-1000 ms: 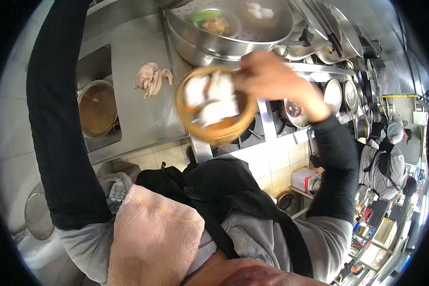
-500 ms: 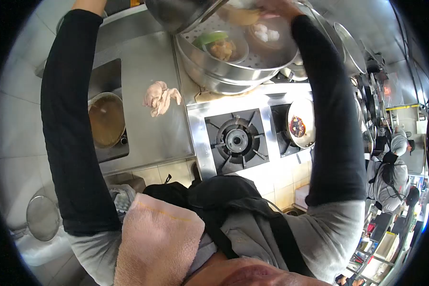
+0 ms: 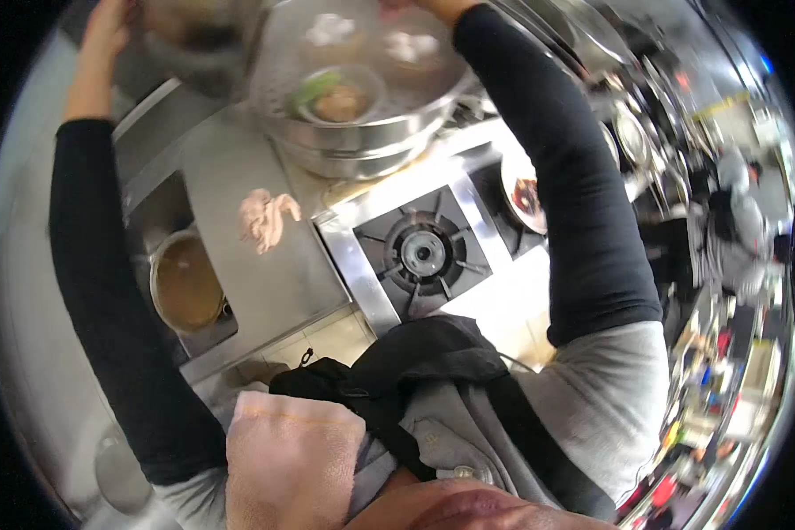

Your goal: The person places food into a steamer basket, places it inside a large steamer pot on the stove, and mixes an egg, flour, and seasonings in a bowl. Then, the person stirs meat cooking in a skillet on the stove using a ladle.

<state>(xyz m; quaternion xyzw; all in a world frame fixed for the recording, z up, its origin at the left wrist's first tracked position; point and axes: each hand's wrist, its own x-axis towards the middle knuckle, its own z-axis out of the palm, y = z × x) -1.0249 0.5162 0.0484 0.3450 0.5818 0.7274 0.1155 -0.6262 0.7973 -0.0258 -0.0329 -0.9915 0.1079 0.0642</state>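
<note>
The lid [image 3: 199, 35] swings toward eleven near the left hand [image 3: 108, 34], baring more steamer [image 3: 353, 140]; right hand [image 3: 440, 6] at twelve; neither grip discernible.

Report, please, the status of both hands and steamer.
Left hand beside blurred metal lid. Right hand mostly out of frame, near steamer. Steamer uncovered; near side unobstructed.

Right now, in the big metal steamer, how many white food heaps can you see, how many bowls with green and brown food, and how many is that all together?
White food heaps: 2
Bowl with green and brown food: 1
Total: 3
The steamer is cut off at the top, so I counted only what shows.
</note>
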